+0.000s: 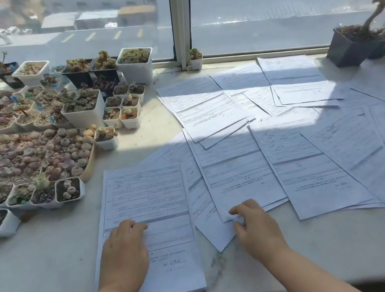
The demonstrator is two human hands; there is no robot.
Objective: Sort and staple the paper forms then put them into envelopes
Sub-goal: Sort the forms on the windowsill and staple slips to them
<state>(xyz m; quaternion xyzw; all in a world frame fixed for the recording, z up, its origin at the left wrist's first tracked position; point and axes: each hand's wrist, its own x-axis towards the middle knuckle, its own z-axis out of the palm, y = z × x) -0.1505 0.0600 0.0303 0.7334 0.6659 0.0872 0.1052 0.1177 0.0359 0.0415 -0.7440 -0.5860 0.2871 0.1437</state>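
Nearest, the left hand (124,246) lies on the stack (149,229) of forms at the worktop's (42,268) front edge, fingers slightly bent and pressing down rather than gripping. This looks meant to pin the squared pile so it does not slide while more sheets are added. Just right of it, the right hand (256,228) has its thumb and curled fingers at the lower corner of a loose sheet (236,176), apparently pinching that edge to lift or drag it. The hand covers the contact, so a firm grip is a judgement.

Beyond the hands, the loose forms (312,153) fan across the right half of the worktop, overlapping at many angles. That suggests sorting is at an early stage. Further sheets (296,80) lie in sunlight near the window (266,9).

On the left, succulent pots (80,107) crowd the worktop close to the stack, leaving little spare room there. A dark pot (351,47) stands at the far right.

The print on the forms is too small to read. Sheets at the right edge are cut off. No stapler or envelopes are in view.
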